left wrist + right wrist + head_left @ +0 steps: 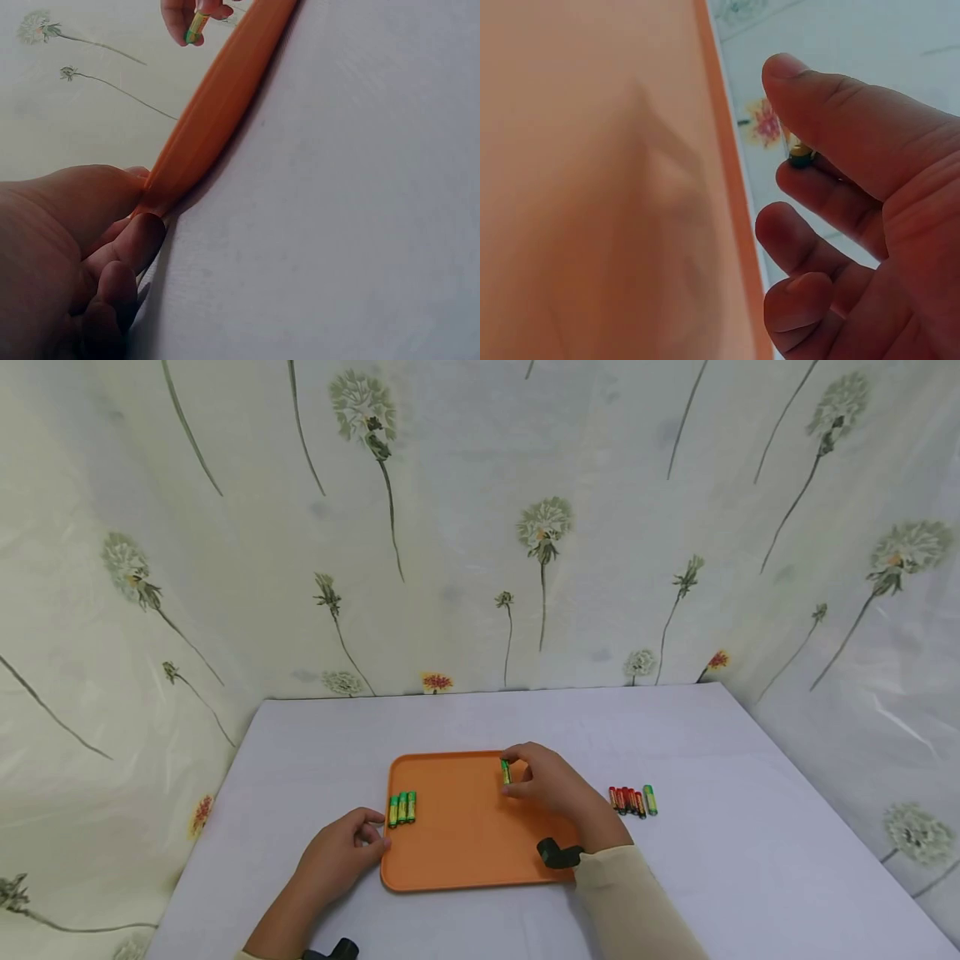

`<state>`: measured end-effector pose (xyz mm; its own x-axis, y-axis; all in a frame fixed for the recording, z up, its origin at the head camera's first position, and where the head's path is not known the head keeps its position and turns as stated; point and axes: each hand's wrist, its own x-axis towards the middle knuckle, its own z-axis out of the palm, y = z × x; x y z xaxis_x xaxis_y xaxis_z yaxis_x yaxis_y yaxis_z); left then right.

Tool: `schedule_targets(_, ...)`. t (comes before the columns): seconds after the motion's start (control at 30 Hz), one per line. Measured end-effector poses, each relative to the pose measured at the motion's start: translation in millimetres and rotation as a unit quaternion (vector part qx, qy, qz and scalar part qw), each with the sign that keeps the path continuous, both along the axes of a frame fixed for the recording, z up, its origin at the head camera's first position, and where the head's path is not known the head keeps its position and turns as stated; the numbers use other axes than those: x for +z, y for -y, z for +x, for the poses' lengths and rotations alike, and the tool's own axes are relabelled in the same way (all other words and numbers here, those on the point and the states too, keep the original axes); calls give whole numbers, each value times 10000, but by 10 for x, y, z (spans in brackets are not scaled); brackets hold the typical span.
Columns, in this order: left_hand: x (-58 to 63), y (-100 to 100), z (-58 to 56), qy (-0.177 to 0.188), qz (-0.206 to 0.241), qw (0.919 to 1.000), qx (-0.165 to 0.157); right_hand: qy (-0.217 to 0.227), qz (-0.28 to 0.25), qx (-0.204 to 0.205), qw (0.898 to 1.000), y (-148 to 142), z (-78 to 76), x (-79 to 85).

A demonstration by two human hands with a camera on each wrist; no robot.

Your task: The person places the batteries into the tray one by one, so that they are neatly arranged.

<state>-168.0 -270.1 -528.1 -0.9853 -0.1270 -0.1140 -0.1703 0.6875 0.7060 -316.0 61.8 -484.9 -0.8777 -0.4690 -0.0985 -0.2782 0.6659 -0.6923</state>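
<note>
My right hand (552, 783) pinches a green battery (506, 772) between thumb and finger, above the right part of an orange tray (457, 860). In the right wrist view, only the dark end of that battery (801, 156) shows between the fingers. At the tray's left edge, my left hand (341, 850) grips the rim, thumb on top and fingers at the outer side, as the left wrist view shows. Three green batteries (402, 808) lie side by side on the tray near its left edge, close to the left fingertips.
To the right of the tray, several red-and-black batteries (626, 801) lie in a row on the white tabletop (480, 722). Beside them lies another green battery (650, 800). A dandelion-print curtain (465, 568) stands behind the table and along its sides.
</note>
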Motion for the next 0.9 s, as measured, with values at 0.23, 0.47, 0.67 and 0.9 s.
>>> schedule_targets(0.23, 10, 2, 1, 36, 5, 10000, 30, -143, 224, 312, 9992, 185, 41, -17)
schedule_targets(0.47, -2, -9, 1, -56, 71, 10000, -27, -256, 298, 706, 9967, 344, 95, -62)
schedule_targets(0.67, 3, -19, -6, -53, -17, 10000, -14, -478, 428, 1044, 9925, 481, 149, -73)
schedule_targets(0.9, 20, -11, 9, 33, -22, 10000, 49, -427, 674, 1127, 9904, 647, 151, -109)
